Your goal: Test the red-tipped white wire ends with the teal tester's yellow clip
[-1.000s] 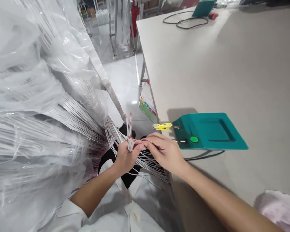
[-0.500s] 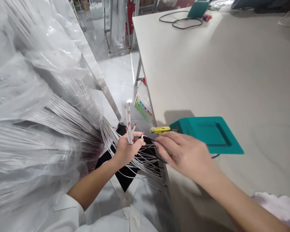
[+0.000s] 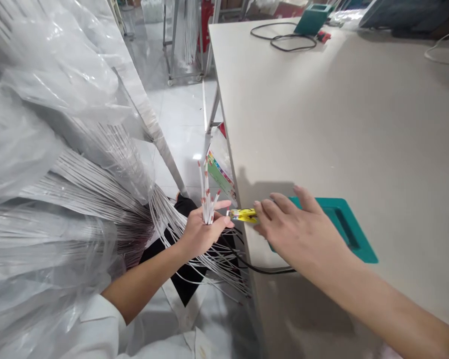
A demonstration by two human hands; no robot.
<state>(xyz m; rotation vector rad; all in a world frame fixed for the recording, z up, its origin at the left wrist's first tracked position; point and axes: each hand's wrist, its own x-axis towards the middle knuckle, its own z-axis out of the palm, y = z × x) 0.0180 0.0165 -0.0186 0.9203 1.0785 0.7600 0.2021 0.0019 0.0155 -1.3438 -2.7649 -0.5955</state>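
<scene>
My left hand (image 3: 200, 234) is closed around a bunch of white cables (image 3: 208, 212) whose reddish ends stick up. Between its thumb and forefinger a single cable end (image 3: 228, 213) points at the tip of a yellow clip-like tool (image 3: 244, 215). My right hand (image 3: 297, 227) has its fingers bent over the rear of that tool, with the little finger raised; the thumb is hidden. Beneath and behind this hand lies a teal stand (image 3: 353, 229) with a recessed top, partly covered by the hand. A black cord (image 3: 269, 271) runs below the right hand.
Long bundles of white cables (image 3: 97, 184) in clear plastic hang at my left. The pale table (image 3: 322, 124) fills the right side. On its far end are another teal stand (image 3: 312, 20) and a looped black cord (image 3: 294, 49). A printed box (image 3: 220, 169) stands beside the table edge.
My right hand has moved from in front of the yellow tool onto its rear. The tool's tip now meets the cable end in my left hand. The teal stand appears lower in view.
</scene>
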